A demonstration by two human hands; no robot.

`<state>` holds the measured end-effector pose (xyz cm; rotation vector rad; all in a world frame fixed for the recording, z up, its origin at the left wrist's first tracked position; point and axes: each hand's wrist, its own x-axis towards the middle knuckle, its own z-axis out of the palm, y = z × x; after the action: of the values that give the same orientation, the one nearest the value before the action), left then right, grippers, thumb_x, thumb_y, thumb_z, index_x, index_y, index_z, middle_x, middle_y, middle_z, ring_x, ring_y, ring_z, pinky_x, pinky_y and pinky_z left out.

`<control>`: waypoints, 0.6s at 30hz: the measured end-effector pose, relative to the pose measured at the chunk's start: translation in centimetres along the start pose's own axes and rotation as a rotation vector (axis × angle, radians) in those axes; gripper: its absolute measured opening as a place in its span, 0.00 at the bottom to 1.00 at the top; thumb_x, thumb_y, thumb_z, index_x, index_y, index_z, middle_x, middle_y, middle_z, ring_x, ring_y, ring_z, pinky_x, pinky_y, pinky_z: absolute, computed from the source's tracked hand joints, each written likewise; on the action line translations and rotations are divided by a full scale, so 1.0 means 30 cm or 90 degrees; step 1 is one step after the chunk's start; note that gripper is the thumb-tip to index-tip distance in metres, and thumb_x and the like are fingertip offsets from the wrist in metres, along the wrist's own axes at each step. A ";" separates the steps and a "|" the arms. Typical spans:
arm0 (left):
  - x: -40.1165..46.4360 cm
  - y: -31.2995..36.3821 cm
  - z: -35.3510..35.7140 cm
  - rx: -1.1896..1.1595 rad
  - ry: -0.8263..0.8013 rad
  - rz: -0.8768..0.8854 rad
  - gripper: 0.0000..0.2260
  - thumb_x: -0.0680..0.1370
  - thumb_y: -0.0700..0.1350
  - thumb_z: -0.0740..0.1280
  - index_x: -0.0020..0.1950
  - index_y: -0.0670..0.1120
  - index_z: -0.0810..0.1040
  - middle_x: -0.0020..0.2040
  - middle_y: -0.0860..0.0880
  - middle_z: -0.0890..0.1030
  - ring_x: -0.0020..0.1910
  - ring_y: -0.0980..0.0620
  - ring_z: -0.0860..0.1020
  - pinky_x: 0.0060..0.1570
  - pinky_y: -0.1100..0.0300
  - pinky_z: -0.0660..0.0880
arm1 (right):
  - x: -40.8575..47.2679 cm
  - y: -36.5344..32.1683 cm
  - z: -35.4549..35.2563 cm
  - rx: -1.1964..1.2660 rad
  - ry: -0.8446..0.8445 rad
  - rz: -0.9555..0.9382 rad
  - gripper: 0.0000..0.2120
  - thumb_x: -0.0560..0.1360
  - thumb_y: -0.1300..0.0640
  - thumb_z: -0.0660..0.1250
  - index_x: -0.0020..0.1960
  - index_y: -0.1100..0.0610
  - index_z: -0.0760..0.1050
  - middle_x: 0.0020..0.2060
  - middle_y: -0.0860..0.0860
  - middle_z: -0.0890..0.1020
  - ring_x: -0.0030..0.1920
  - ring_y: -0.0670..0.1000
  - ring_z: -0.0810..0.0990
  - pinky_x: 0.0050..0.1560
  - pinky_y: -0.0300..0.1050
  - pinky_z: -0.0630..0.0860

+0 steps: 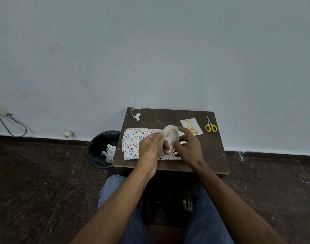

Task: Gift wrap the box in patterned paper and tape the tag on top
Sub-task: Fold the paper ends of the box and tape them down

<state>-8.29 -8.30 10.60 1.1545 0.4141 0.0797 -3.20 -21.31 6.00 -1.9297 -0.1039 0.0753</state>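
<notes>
Tag (191,126) on the desk (212,148): a few lines of yellow script run along its left part, too small and blurred to read; yellow round shapes sit below the script. Paper (133,141): printed pattern of coloured ovals, hearts and sprigs only, no lettering that can be made out. Tape roll (170,136): plain pale surface, no legible label. Scissors (211,126): yellow handles, no brand mark that can be read.

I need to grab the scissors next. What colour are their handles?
Yellow. The scissors lie at the table's far right corner, clearest in the head view.
</notes>
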 end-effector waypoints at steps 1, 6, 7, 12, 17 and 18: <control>0.003 -0.001 -0.004 0.001 0.002 -0.008 0.11 0.80 0.43 0.64 0.43 0.39 0.82 0.27 0.44 0.76 0.23 0.51 0.70 0.27 0.62 0.70 | 0.001 0.002 -0.002 -0.035 -0.005 -0.039 0.21 0.75 0.59 0.71 0.67 0.49 0.74 0.49 0.45 0.82 0.44 0.47 0.83 0.44 0.46 0.81; -0.008 -0.013 -0.035 -0.007 -0.062 -0.017 0.12 0.80 0.46 0.65 0.42 0.41 0.82 0.30 0.43 0.78 0.25 0.51 0.72 0.30 0.62 0.73 | 0.013 -0.018 -0.023 -0.169 0.005 -0.212 0.12 0.78 0.51 0.69 0.61 0.50 0.80 0.53 0.46 0.84 0.46 0.46 0.83 0.46 0.46 0.79; -0.012 -0.015 -0.042 0.002 -0.081 -0.016 0.13 0.79 0.47 0.65 0.42 0.41 0.82 0.31 0.43 0.79 0.26 0.51 0.74 0.31 0.61 0.75 | 0.016 -0.020 -0.030 -0.193 0.026 -0.239 0.11 0.78 0.52 0.69 0.58 0.52 0.82 0.50 0.47 0.85 0.45 0.49 0.83 0.44 0.47 0.79; -0.034 -0.022 -0.058 -0.013 -0.156 -0.020 0.13 0.77 0.48 0.65 0.45 0.39 0.81 0.35 0.42 0.82 0.34 0.48 0.81 0.42 0.56 0.79 | 0.005 -0.030 -0.042 -0.254 0.097 -0.290 0.10 0.74 0.56 0.67 0.51 0.57 0.84 0.43 0.50 0.86 0.42 0.52 0.83 0.40 0.43 0.76; -0.040 -0.031 -0.051 -0.046 -0.204 -0.022 0.12 0.77 0.46 0.65 0.50 0.39 0.81 0.42 0.40 0.83 0.41 0.45 0.82 0.48 0.52 0.79 | 0.002 -0.020 -0.023 -0.208 0.131 -0.231 0.07 0.74 0.64 0.70 0.51 0.59 0.84 0.43 0.53 0.87 0.42 0.54 0.84 0.42 0.42 0.75; -0.041 -0.029 -0.052 -0.050 -0.209 -0.021 0.11 0.77 0.46 0.65 0.52 0.39 0.81 0.42 0.40 0.83 0.41 0.45 0.82 0.48 0.51 0.79 | 0.003 -0.018 -0.022 -0.199 0.138 -0.221 0.07 0.74 0.63 0.69 0.50 0.59 0.84 0.42 0.53 0.87 0.41 0.55 0.84 0.41 0.44 0.76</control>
<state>-10.12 -7.64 9.64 1.0604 0.1374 -0.1213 -3.07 -21.74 6.73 -2.1880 -0.3178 -0.4017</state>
